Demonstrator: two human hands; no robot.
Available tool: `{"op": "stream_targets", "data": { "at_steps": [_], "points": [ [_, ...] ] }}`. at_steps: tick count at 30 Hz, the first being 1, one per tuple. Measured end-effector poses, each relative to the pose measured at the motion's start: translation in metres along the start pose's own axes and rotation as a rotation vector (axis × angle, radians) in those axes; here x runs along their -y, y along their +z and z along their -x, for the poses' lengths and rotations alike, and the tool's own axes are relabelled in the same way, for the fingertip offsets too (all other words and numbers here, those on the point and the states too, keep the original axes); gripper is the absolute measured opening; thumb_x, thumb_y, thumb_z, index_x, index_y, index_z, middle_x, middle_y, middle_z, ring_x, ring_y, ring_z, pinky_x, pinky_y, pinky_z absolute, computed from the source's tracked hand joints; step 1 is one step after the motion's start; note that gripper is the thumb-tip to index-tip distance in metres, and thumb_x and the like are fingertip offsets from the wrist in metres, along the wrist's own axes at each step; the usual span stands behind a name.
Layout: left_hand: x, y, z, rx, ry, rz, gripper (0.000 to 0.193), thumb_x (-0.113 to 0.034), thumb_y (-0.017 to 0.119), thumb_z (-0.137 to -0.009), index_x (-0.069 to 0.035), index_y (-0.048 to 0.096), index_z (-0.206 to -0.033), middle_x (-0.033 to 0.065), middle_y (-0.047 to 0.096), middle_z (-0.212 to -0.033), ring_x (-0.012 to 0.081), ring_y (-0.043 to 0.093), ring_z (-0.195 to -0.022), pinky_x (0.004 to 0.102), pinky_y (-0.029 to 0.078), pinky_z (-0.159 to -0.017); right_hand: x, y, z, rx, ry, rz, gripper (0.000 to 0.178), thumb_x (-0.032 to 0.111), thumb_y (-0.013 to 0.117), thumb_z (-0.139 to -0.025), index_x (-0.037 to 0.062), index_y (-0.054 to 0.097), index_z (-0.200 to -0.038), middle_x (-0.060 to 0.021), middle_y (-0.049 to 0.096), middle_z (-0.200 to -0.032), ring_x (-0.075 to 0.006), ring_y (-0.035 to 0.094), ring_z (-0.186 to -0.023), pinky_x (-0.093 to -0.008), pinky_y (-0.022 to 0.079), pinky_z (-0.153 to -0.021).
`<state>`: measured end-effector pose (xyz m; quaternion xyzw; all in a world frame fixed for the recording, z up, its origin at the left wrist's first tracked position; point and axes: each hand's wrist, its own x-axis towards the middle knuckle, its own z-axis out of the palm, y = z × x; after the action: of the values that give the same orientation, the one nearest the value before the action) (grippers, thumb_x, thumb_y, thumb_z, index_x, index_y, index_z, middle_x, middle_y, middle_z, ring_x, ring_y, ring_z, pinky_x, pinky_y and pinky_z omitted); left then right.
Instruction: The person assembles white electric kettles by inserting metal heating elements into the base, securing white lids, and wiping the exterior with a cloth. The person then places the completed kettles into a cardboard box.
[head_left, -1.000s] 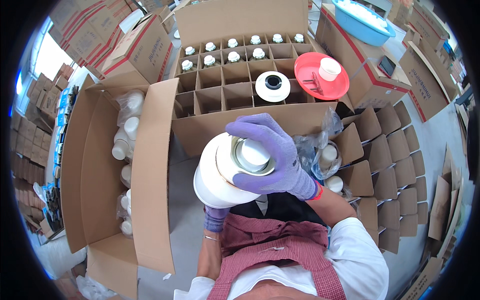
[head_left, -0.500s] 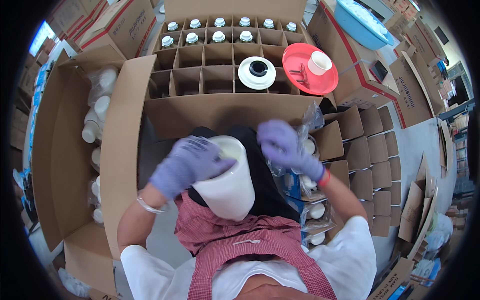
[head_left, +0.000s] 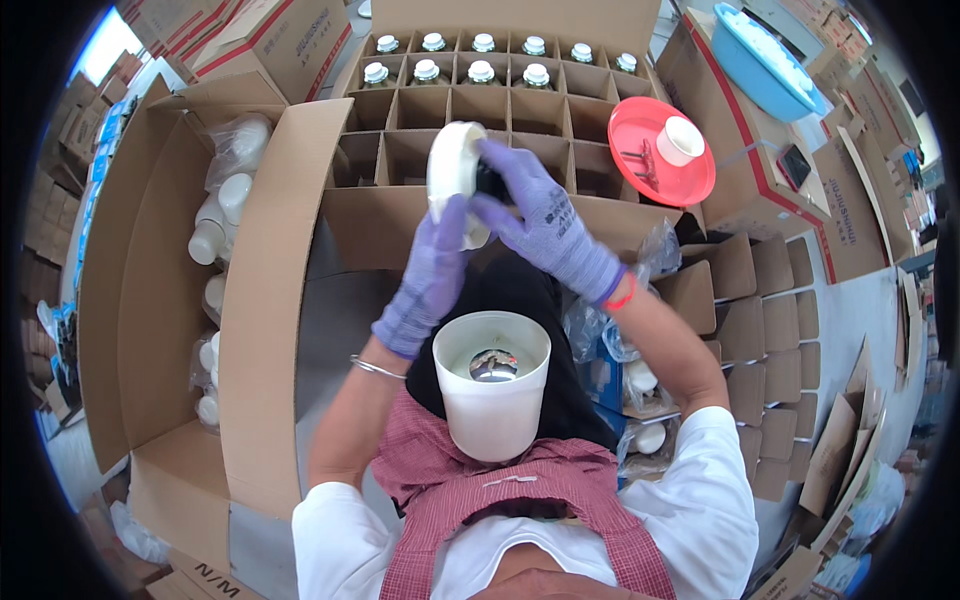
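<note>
Both gloved hands grip a round white lid with a black centre, held tilted on its edge above my lap. My left hand (head_left: pixel 432 265) closes on the lower rim of the lid (head_left: pixel 452 165). From the other side, my right hand (head_left: pixel 540 210) has its fingers wrapped at the black part, which they partly hide. Below them, a white plastic cylindrical container (head_left: pixel 492 420) stands open-topped between my thighs. Inside it shows a shiny silver rounded piece (head_left: pixel 494 366). No hand touches the container.
Ahead, a divided carton (head_left: pixel 430 215) holds several white-capped bottles (head_left: pixel 481 72); a red plate (head_left: pixel 625 140) with a white cup (head_left: pixel 680 141) rests on its right corner. An open carton (head_left: pixel 262 300) of white bottles stands left. Cardboard dividers (head_left: pixel 740 330) and a blue basin (head_left: pixel 765 65) are right.
The lid has been lifted off the divided carton into both hands. My left hand has let go of the container, which now stands more upright, its silver contents visible.
</note>
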<state>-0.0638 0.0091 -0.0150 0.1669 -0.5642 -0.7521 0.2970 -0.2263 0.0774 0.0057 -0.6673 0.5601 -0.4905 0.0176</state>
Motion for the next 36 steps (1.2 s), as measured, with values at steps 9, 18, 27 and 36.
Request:
{"op": "stream_targets", "data": {
  "at_steps": [9,18,27,36],
  "points": [
    [-0.020,0.013,0.031,-0.103,0.151,-0.197,0.055,-0.037,0.059,-0.098,0.001,0.053,-0.137,0.0139,0.059,-0.132,0.0224,0.057,-0.120,0.0344,0.048,-0.098,0.031,-0.036,0.033,0.237,0.535,-0.592,0.052,0.037,0.060,-0.094,0.0031,0.053,-0.133,-0.0143,0.064,-0.109,-0.0274,0.066,-0.087,-0.0335,0.055,-0.078],
    [-0.042,0.044,0.055,0.021,0.659,-0.658,0.060,-0.027,0.067,-0.086,0.002,0.054,-0.137,0.0207,0.043,-0.149,0.0313,0.049,-0.129,0.0406,0.041,-0.107,0.065,-0.027,0.029,-0.072,0.137,-0.071,0.039,0.012,0.058,-0.093,-0.0019,0.049,-0.129,-0.0177,0.064,-0.104,-0.0314,0.071,-0.091,-0.0382,0.058,-0.077],
    [-0.048,0.048,0.049,-0.107,0.007,0.287,0.061,-0.052,0.035,-0.105,-0.007,0.038,-0.145,0.0102,0.052,-0.139,0.0255,0.055,-0.125,0.0413,0.051,-0.100,0.055,-0.025,0.029,-0.141,-0.273,0.384,0.079,0.016,0.084,-0.070,0.0073,0.048,-0.140,-0.0206,0.043,-0.139,-0.0369,0.059,-0.111,-0.0418,0.054,-0.092],
    [-0.050,0.030,0.026,0.178,0.983,-0.936,0.065,-0.040,0.082,-0.063,-0.013,0.071,-0.122,0.0147,0.058,-0.135,0.0388,0.051,-0.125,0.0483,0.043,-0.103,0.036,-0.028,0.058,0.038,0.054,-0.574,0.040,0.030,0.051,-0.101,0.0024,0.056,-0.129,-0.0130,0.060,-0.126,-0.0220,0.062,-0.112,-0.0351,0.053,-0.091]
  ]
}}
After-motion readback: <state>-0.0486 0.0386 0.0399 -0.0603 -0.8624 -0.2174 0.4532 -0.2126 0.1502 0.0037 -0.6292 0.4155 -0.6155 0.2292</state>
